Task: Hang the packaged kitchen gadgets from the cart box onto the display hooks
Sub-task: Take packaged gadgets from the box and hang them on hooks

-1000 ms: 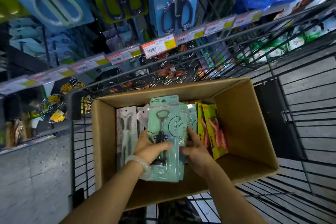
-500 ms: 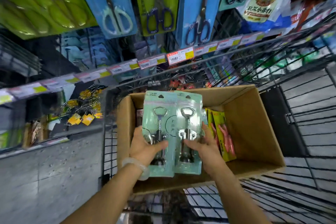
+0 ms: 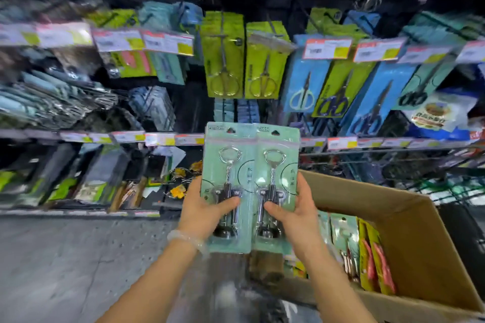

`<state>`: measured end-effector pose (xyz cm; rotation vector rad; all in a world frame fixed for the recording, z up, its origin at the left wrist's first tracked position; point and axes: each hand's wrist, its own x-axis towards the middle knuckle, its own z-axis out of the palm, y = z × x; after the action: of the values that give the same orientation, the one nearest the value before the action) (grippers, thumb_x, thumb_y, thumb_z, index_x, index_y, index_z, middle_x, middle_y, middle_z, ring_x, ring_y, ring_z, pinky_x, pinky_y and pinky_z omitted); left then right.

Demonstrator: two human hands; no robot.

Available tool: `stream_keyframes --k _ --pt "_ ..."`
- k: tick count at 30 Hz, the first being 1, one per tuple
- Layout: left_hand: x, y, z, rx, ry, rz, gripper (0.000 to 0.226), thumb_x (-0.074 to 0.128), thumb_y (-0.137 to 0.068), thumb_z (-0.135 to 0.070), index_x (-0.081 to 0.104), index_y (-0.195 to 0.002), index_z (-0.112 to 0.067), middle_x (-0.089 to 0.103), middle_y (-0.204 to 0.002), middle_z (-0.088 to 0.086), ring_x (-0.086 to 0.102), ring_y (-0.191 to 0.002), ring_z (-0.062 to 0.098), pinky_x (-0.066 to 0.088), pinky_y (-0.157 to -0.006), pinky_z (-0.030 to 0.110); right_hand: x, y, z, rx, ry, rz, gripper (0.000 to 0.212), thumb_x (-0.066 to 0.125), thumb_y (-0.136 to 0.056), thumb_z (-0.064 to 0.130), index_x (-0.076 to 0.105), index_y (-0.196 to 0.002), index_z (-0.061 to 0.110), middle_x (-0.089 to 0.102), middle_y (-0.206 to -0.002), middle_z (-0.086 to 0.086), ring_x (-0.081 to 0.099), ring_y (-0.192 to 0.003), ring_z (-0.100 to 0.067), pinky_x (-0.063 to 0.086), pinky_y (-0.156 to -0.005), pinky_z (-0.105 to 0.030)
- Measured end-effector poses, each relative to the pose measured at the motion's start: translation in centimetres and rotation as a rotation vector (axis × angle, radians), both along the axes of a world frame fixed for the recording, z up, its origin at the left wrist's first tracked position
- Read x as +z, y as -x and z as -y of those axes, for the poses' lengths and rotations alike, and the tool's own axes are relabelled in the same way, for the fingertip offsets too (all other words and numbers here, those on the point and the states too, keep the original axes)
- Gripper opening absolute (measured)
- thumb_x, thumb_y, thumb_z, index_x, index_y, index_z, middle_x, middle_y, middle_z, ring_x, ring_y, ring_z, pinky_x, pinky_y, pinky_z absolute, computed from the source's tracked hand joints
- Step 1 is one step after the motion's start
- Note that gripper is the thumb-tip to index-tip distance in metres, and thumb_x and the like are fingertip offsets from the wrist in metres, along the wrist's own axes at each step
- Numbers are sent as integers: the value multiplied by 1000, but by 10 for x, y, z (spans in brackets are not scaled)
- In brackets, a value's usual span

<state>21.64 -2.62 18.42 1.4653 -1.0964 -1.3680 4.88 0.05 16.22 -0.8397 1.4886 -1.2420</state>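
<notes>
Upright, corkscrew packs [image 3: 250,186] rise above both grips.

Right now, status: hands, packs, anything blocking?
Left hand grips left corkscrew pack; right hand grips right corkscrew pack. Both upright, side by side, beside the cart box. Nothing between packs and display.

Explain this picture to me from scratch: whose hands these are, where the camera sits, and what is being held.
There is no machine here. A person wears a wide-angle camera on the head, so you look down along their own arms. The left hand grips one pale green corkscrew pack, and the right hand grips a second corkscrew pack beside it, both upright. Lower right is the cardboard box, with more green packs and yellow packs standing inside. Ahead are display racks with hanging scissors packs and price tags. The racks are blurred.
</notes>
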Motion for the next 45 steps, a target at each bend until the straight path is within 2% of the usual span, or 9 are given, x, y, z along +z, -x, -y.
stream_keyframes --k 5,9,14,22,30,35,38,41,45 --pt "27 -89 -13 119 90 -22 97 88 -55 -26 39 -137 -10 53 -134 7 50 -124 24 42 -105 43 31 -81 9 130 76 -40 98 81 -70 11 24 -145 35 33 -148 14 29 -134 -4 28 -114 -40" --pt "50 -149 -24 237 160 37 61 82 -68 -8 48 -117 -17 61 -108 -8 58 -98 8 47 -77 12 54 -138 16 234 137 -46 99 79 -72 6 21 -146 37 29 -151 13 29 -138 -11 27 -114 -42" --pt "75 -196 -30 348 243 37 94 87 -65 -24 35 -143 -18 44 -141 -4 39 -134 23 34 -110 43 86 -191 27 312 249 -81 96 77 -73 3 22 -147 31 25 -151 11 22 -137 -6 24 -115 -36" --pt "102 -241 -10 441 305 1 97 87 -64 -27 32 -143 -23 44 -143 -3 43 -131 21 38 -108 48 113 -241 62 395 317 -85 98 81 -70 10 23 -143 41 34 -149 12 35 -136 -14 34 -110 -48" --pt "142 -268 51 506 439 59 94 80 -73 -21 24 -148 -22 36 -144 -10 32 -134 12 29 -107 32 151 -277 130 410 456 -133 93 76 -75 5 21 -147 29 31 -141 18 30 -130 -3 26 -106 -26" --pt "180 -282 99 473 494 37 63 77 -75 -10 38 -118 -33 40 -95 -34 45 -76 -27 34 -78 -1 186 -297 180 399 542 -164 93 75 -77 10 18 -147 32 23 -150 16 20 -127 4 20 -104 -21" --pt "193 -294 126 473 512 42 59 78 -74 -9 37 -106 -37 39 -93 -35 46 -72 -25 36 -86 7 200 -309 207 400 593 -188 93 75 -78 12 17 -147 33 22 -151 16 19 -129 5 19 -105 -21" --pt "197 -309 152 488 564 71 55 79 -72 -6 48 -104 -37 52 -95 -27 52 -72 -28 42 -63 -2 207 -321 228 394 631 -206 94 75 -78 11 15 -147 33 20 -152 15 19 -138 -2 20 -109 -24" --pt "198 -331 179 503 553 55 62 83 -68 -14 52 -121 -28 65 -107 -14 64 -98 6 53 -78 21 218 -336 250 396 664 -218 93 73 -79 9 14 -147 33 20 -152 15 19 -138 0 19 -112 -24"
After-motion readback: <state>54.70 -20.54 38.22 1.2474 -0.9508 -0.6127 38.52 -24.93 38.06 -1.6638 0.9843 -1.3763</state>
